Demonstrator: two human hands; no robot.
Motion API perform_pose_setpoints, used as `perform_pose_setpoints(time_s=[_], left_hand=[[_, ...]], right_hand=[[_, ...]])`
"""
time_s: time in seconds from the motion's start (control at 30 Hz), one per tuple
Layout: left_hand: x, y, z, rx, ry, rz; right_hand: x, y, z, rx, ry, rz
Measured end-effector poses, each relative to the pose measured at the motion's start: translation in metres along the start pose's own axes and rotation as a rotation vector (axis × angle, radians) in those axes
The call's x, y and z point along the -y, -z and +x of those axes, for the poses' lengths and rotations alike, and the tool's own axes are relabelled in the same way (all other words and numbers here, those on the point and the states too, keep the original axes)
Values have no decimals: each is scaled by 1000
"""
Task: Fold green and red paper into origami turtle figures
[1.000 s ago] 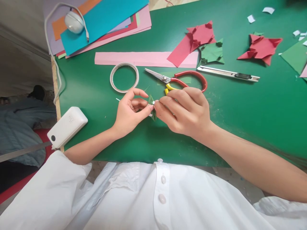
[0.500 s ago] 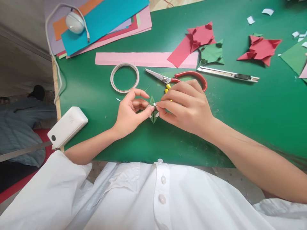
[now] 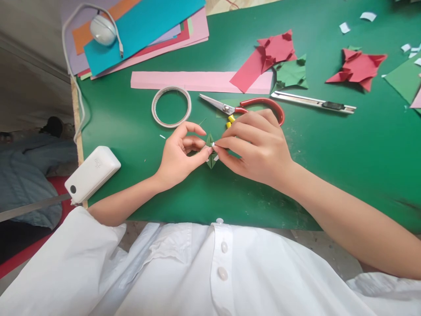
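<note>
A small folded green paper piece (image 3: 210, 164) is held between my hands near the table's front, with small white strips on it. My left hand (image 3: 179, 157) is closed on its left side, thumb on top. The fingertips of my right hand (image 3: 258, 147) pinch a tiny white bit (image 3: 213, 144) at the paper's right side; whether it is tape or its backing I cannot tell. Behind my right hand lie red-handled scissors (image 3: 226, 108), partly covered by it, and small yellow pieces (image 3: 231, 118). A roll of tape (image 3: 154, 108) rests beyond my left hand.
On the green table (image 3: 329, 153) are a pink strip (image 3: 180, 81), a box cutter (image 3: 305, 100), folded red paper (image 3: 362, 68), folded green paper (image 3: 289, 73) and white scraps (image 3: 368, 16). Coloured sheets (image 3: 144, 33) bear a white mouse-shaped device (image 3: 103, 30). A power bank (image 3: 94, 174) stands at the left edge.
My hands stay almost in place around the green paper. The white bit at my right fingertips has shifted very slightly; the whole view has moved a little.
</note>
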State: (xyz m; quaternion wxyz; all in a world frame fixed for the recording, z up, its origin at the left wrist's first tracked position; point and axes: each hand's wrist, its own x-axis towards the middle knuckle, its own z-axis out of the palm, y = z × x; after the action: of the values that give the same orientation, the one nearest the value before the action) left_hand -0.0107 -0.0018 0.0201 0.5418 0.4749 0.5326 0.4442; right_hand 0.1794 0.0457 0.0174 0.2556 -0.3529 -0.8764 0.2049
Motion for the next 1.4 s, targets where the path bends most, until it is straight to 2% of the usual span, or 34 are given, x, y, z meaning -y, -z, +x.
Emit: perform_pose_setpoints(time_s=[0.27,0.47,0.63,1.1,1.4], left_hand=[[0,-1,0,11,-3,40],[1,-1,0,14,-28,34],[1,-1,1,17,-18,41],[2,-2,1,14,-20,55],[1,-2,0,2,-27,32]], right_hand=[[2,-1,0,-2,37,-63],[-4,-4,-5,-165,215,-168],[-6,-4,-7,-188,276,-235],[-1,-7,-6,-193,144,-123],[-1,-8,-8,-213,158,-189]])
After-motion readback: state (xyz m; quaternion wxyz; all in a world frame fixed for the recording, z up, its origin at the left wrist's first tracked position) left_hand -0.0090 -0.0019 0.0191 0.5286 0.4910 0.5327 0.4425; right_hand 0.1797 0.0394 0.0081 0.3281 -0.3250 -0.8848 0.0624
